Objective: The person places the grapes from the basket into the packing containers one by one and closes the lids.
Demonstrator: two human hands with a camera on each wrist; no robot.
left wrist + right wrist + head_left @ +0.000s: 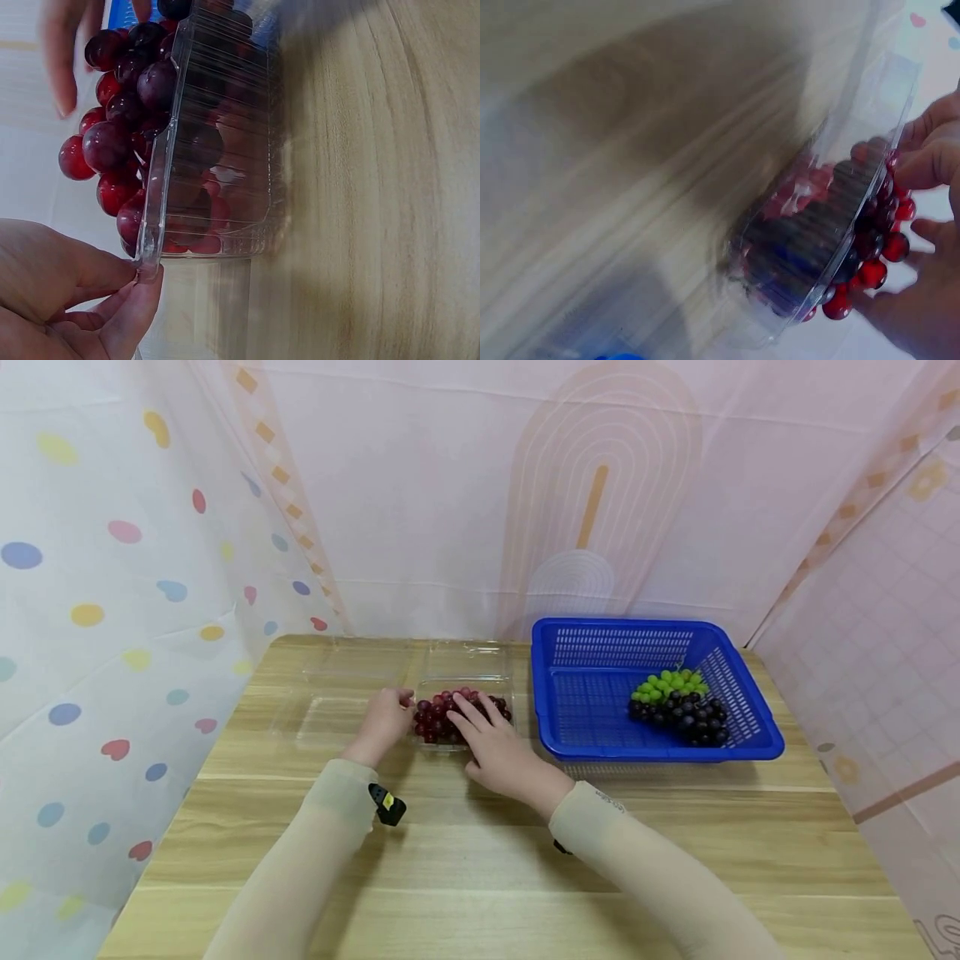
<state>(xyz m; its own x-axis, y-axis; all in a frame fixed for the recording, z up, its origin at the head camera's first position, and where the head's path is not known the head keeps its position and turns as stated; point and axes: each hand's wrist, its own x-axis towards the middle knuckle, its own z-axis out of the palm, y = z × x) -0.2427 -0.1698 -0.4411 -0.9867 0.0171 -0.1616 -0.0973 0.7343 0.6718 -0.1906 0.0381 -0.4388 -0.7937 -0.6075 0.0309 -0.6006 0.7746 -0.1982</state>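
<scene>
A bunch of red grapes (435, 717) fills a clear plastic box (225, 157), with several grapes heaped above its rim. My left hand (386, 720) is at the box's left side, pinching the rim between thumb and fingers. Over the grapes lies my right hand (501, 753), its fingers spread and touching the top of the bunch. The box's clear lid (468, 658) stands folded back behind it. Part of the bunch is hidden under the right hand.
To the right stands a blue plastic basket (558, 745) holding green grapes (667, 683) and black grapes (693, 720). A second clear plastic box (326, 718) lies unfolded on the left of the wooden table (465, 877). Patterned cloth (420, 485) hangs behind the table.
</scene>
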